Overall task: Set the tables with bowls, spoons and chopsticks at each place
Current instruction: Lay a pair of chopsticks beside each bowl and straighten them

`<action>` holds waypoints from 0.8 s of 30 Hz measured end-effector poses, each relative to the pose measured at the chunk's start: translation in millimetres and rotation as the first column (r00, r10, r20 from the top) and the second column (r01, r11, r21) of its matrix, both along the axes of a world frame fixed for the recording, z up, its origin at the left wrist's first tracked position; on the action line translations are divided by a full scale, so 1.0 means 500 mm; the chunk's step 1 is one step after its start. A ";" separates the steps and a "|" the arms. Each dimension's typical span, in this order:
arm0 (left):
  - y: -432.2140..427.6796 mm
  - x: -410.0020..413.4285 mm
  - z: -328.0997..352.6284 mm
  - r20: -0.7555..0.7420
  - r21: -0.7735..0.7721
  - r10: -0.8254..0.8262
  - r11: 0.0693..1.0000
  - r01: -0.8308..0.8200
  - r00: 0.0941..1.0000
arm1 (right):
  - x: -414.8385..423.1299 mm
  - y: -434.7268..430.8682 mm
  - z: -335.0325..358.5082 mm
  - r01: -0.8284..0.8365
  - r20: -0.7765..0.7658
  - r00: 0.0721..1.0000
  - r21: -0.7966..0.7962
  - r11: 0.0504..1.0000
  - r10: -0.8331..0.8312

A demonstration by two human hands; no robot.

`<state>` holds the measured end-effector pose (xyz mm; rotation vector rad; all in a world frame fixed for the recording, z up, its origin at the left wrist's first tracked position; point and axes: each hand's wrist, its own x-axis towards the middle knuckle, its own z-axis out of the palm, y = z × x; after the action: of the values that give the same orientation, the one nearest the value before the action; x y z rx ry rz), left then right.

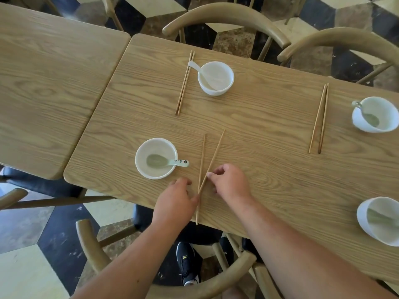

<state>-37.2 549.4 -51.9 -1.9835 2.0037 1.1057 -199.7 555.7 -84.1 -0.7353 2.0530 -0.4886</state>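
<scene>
Straightening splayed chopsticks (pixel 204 169) right of near bowl (pixel 156 158) on tabletop (pixel 269 117). Right hand (pixel 228 182) pinches one stick; left hand (pixel 174 201) presses ends, grip loose. Close fan parallel; match far pairs.

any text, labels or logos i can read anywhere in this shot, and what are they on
Nothing here can be read.
Handle of the spoon in the nearest bowl: dark printed marks, too small and blurred to read.
Black shoe under the table: a yellow mark, too blurred to tell as a logo.
Other bowls, chopsticks, table: no markings visible.
</scene>
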 end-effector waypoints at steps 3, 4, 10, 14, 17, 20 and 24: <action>0.019 0.018 -0.003 0.043 0.015 0.024 1.000 -0.025 0.999 | -0.006 0.023 0.013 -0.123 -0.121 0.985 0.032 0.992 0.126; 0.026 0.021 -0.005 0.048 0.029 0.018 0.999 -0.020 0.999 | -0.005 0.026 0.016 -0.174 -0.163 0.970 0.046 0.984 0.179; 0.049 0.007 -0.024 0.060 0.048 -0.074 0.996 0.071 0.995 | 0.011 -0.013 0.010 -0.233 -0.266 0.936 0.028 0.972 0.232; 0.046 0.012 -0.039 0.043 0.033 -0.034 0.999 0.033 0.999 | 0.009 -0.051 0.000 -0.216 -0.278 0.936 0.033 0.976 0.217; 0.037 0.022 -0.045 0.038 0.023 -0.010 1.000 0.009 0.999 | -0.005 -0.050 -0.005 -0.137 -0.259 0.955 0.041 0.990 0.143; 0.031 0.025 -0.048 0.021 0.032 -0.045 0.998 0.044 0.999 | -0.014 -0.030 -0.012 -0.031 -0.178 0.983 0.022 0.999 0.035; 0.025 0.032 -0.051 0.018 0.053 -0.098 0.994 0.097 0.995 | -0.028 -0.009 -0.037 0.044 -0.113 0.993 0.016 0.999 -0.042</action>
<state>-21.4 562.0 -77.3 -1.8438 2.0169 1.1000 -213.7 551.1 -102.3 -0.7233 2.1800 -0.4613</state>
